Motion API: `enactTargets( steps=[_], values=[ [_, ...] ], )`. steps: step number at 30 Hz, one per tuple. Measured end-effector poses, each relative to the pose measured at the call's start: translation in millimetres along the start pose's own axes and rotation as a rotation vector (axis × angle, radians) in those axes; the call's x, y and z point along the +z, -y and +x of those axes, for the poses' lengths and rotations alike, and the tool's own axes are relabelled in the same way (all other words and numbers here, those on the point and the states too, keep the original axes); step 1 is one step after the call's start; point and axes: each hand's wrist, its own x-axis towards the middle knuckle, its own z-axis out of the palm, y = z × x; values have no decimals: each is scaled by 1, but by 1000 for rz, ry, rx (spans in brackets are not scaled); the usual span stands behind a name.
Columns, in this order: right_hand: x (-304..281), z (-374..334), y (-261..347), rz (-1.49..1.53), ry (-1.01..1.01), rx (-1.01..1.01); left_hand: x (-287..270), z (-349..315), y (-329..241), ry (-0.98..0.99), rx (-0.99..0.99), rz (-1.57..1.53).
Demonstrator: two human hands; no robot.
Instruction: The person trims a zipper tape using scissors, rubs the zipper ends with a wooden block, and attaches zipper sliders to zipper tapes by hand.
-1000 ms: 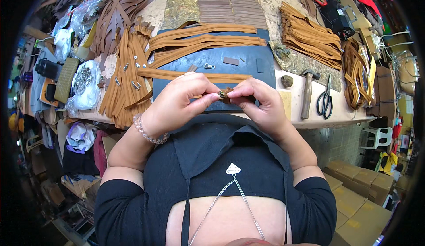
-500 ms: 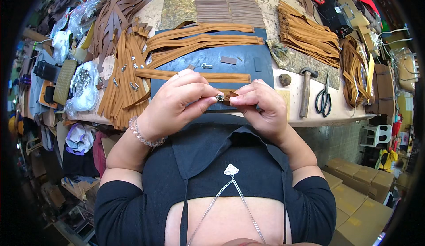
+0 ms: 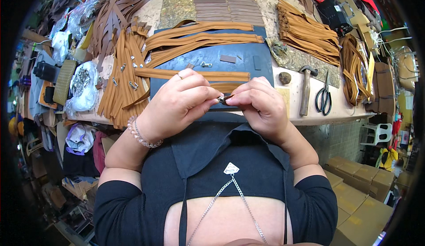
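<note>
Close to the table's front edge, my left hand (image 3: 188,97) pinches a small silver zipper slider (image 3: 220,99) between thumb and fingertips. My right hand (image 3: 262,106) grips the dark end of a brown zipper tape (image 3: 228,98), which meets the slider. The fingers hide how far the tape sits inside it. Just beyond my hands, another brown zipper tape (image 3: 199,74) lies across the dark mat (image 3: 248,60). A loose silver slider (image 3: 206,64) and a small brown strip (image 3: 228,59) rest on that mat. To the left, several sliders lie on a heap of brown zipper tapes (image 3: 117,95).
On the right stand a hammer (image 3: 305,91), black-handled scissors (image 3: 324,100) and a round dark lump (image 3: 284,78). A stack of zipper tapes (image 3: 307,33) lies behind them. A plastic bag of metal parts (image 3: 84,86) sits at the left edge. Cardboard boxes (image 3: 358,201) are at lower right.
My fingertips have drawn slightly closer together, bringing the slider and the tape end into contact. The slider has turned a little; the things on the table stay put.
</note>
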Motion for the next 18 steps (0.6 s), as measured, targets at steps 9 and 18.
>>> enactTargets(
  steps=[9,18],
  values=[
    [3,-2,-3,144,0,115,1,1,3,17,-54,-100],
    [6,-3,-2,183,-62,152,5,3,0,-74,-53,-73]
  ],
)
